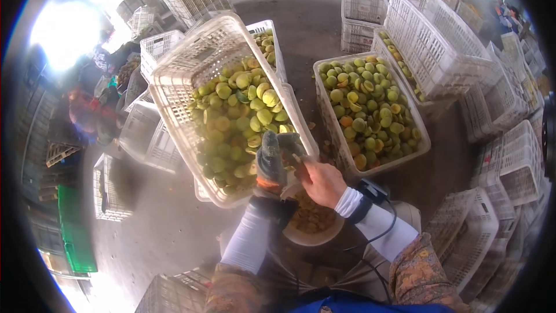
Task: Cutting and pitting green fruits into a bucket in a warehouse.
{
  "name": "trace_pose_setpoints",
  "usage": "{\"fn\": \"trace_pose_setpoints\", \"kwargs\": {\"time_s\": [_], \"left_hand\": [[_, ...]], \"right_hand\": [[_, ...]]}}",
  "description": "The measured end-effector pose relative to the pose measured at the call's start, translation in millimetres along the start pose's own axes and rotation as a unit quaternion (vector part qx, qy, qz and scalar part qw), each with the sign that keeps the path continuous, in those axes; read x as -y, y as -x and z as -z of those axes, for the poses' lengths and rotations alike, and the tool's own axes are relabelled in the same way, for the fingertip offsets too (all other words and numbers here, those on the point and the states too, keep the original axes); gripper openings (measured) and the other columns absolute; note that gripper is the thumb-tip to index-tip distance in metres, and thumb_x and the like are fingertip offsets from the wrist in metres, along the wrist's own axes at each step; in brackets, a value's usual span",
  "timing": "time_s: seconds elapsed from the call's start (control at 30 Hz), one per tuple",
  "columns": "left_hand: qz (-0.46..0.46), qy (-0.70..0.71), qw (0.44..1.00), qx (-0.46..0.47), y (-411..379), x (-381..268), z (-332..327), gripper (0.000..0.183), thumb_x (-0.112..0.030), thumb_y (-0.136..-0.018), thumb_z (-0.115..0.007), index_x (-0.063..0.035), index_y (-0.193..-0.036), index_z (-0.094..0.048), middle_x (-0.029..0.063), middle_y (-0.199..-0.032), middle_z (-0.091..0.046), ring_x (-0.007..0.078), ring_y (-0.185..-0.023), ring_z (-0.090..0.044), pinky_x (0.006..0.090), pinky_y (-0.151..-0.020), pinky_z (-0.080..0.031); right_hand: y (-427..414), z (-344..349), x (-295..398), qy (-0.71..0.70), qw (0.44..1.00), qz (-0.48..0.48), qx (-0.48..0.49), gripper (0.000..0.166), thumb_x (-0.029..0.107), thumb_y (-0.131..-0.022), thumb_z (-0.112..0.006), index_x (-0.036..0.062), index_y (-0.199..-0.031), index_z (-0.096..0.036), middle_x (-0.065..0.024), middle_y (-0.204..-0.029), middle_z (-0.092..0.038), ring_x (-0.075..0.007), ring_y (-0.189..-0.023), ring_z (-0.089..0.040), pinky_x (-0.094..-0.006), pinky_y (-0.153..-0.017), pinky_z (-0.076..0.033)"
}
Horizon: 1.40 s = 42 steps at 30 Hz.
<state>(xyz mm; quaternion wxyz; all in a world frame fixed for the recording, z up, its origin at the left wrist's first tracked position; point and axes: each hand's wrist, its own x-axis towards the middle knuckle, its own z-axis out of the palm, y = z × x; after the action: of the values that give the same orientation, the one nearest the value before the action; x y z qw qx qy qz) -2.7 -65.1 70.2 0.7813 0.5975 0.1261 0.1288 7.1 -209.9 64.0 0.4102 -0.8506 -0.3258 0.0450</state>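
Observation:
My left hand (273, 161), in a grey glove with an orange cuff, is raised over the near right edge of a tilted white plastic crate (173, 108) of green fruit (234, 113). My right hand (322, 180), ungloved, meets it and grips a small dark tool, whose kind I cannot tell. Whether the left glove holds a fruit is hidden by its fingers. Below both hands, between the knees, a round white tub (304, 240) contains yellowish-brown pieces. On the right stands a second white crate (343, 156) filled with green and yellow fruit, some of it cut open.
Stacked white crates (438, 43) line the right side, and more lie at the lower right. Other crates (150, 139) and a person in red (89, 113) are at the left. A green panel (74, 226) stands farther left. A cable (386, 230) runs from my right wrist.

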Motion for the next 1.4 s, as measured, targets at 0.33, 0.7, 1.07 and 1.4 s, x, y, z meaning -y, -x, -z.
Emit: {"fn": "trace_pose_setpoints", "kwargs": {"time_s": [0.33, 0.7, 1.07, 1.4], "left_hand": [[0.046, -0.107, 0.993, 0.026, 4.7, -15.8, -1.6, 0.077, -0.07, -0.081, -0.042, 0.0019, -0.093, -0.066, 0.0081, -0.068, -0.06, 0.017, -0.057, -0.056, 0.0255, -0.052, -0.046], [0.13, 0.065, 0.989, 0.04, -3.9, -16.9, 7.5, 0.075, -0.068, -0.085, -0.033, -0.0003, -0.103, -0.062, 0.0084, -0.077, -0.061, 0.0164, -0.056, -0.056, 0.026, -0.048, -0.043], [-0.014, -0.106, 0.994, -0.018, 5.0, -16.2, 3.1, 0.062, -0.058, -0.09, -0.038, -0.0023, -0.079, -0.063, 0.0041, -0.06, -0.057, 0.01, -0.04, -0.045, 0.022, -0.038, -0.029], [-0.014, -0.117, 0.991, -0.06, 3.6, -9.2, -2.1, 0.064, -0.057, -0.089, -0.04, -0.0026, -0.067, -0.064, 0.0036, -0.055, -0.056, 0.0091, -0.042, -0.045, 0.0214, -0.038, -0.029]], "right_hand": [[7.2, -1.7, -0.7, -0.09, 0.996, 0.011, 0.007, 0.02, 0.021, -0.084, -0.055, 0.0038, -0.091, -0.048, -0.02, -0.071, -0.059, -0.0407, -0.07, -0.058, -0.05, -0.061, -0.045], [5.1, 7.7, 7.8, -0.052, 0.997, -0.029, 0.046, 0.02, 0.022, -0.084, -0.056, 0.0033, -0.087, -0.052, -0.0192, -0.073, -0.06, -0.0403, -0.07, -0.058, -0.0483, -0.061, -0.045], [6.3, -3.3, 16.1, -0.299, 0.948, -0.089, 0.062, 0.02, 0.019, -0.087, -0.053, -0.0016, -0.087, -0.051, -0.0231, -0.072, -0.057, -0.0416, -0.068, -0.055, -0.0447, -0.059, -0.043], [5.3, -4.8, 18.1, -0.138, 0.989, -0.048, 0.017, 0.023, 0.021, -0.086, -0.054, -0.0011, -0.083, -0.05, -0.022, -0.072, -0.058, -0.0427, -0.068, -0.056, -0.0475, -0.06, -0.042]]}}
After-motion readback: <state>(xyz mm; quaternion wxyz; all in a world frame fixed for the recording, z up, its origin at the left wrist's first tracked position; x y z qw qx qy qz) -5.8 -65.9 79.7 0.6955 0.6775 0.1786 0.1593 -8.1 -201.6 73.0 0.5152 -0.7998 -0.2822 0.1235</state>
